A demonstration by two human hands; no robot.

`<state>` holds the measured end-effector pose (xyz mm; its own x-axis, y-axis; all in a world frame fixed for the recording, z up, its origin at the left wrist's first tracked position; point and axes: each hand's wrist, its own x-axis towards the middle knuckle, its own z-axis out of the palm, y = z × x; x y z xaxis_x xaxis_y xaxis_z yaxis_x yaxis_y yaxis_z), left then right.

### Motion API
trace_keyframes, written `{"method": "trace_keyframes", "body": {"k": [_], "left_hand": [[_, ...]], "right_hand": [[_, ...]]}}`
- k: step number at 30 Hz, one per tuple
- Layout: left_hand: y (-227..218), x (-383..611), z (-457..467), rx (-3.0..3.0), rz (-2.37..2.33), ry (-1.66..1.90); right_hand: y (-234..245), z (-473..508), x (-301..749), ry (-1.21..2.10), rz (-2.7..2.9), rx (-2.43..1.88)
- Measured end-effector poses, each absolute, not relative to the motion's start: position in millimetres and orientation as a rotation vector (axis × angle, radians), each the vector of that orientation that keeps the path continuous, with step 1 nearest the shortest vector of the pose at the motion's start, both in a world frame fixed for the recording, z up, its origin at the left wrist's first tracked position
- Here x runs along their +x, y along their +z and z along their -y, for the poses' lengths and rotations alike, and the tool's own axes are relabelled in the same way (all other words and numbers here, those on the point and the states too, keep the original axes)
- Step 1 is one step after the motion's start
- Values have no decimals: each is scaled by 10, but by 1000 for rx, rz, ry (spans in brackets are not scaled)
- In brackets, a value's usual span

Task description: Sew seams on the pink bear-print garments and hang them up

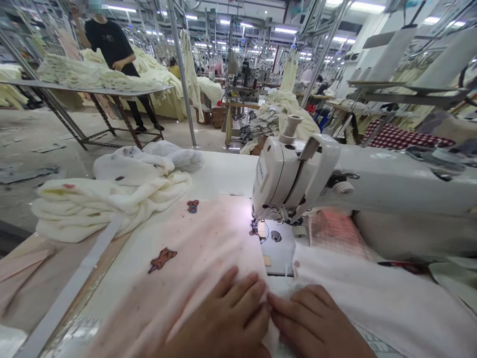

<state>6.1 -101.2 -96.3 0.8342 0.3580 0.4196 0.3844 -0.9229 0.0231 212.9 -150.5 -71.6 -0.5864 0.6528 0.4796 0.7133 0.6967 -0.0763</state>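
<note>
A pale pink fabric piece [208, 238] with small brown animal prints lies across the sewing table. Its right edge runs under the needle area of a white sewing machine [279, 174], where a lamp lights it. My left hand [231, 318] rests on the fabric near that edge, fingers laid over it. Close beside it, my right hand [316, 318] pinches the fabric's edge between thumb and fingers. The metal needle plate [279, 248] shows just ahead of both hands. Right of the plate lies another pale pink cloth [357, 283].
Crumpled cream fabric [108, 204] is heaped on the table's left, beside a white strip [78, 283]. A red-checked cloth [335, 231] sits behind the needle plate. Thread cones [391, 54] stand at upper right. A person [112, 49] in black stands behind a stacked table [93, 89].
</note>
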Motion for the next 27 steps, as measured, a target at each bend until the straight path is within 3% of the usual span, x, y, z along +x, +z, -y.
{"method": "trace_keyframes", "body": {"k": [5, 11, 19, 23, 27], "left_hand": [[-702, 5, 529, -3212, 546, -327], [-680, -4, -15, -3281, 416, -339], [-650, 101, -547, -3238, 404, -452], [-660, 84, -234, -3132, 640, -434], [-750, 10, 740, -2890, 896, -392]], "right_hand": [[-752, 1173, 2129, -167, 2436, -1049], [-728, 778, 2141, 2, 2441, -1235], [-927, 601, 2171, -51, 2378, -1289], [-723, 708, 2092, -23, 2400, -1247], [-498, 1084, 1984, 126, 2446, -1180]]}}
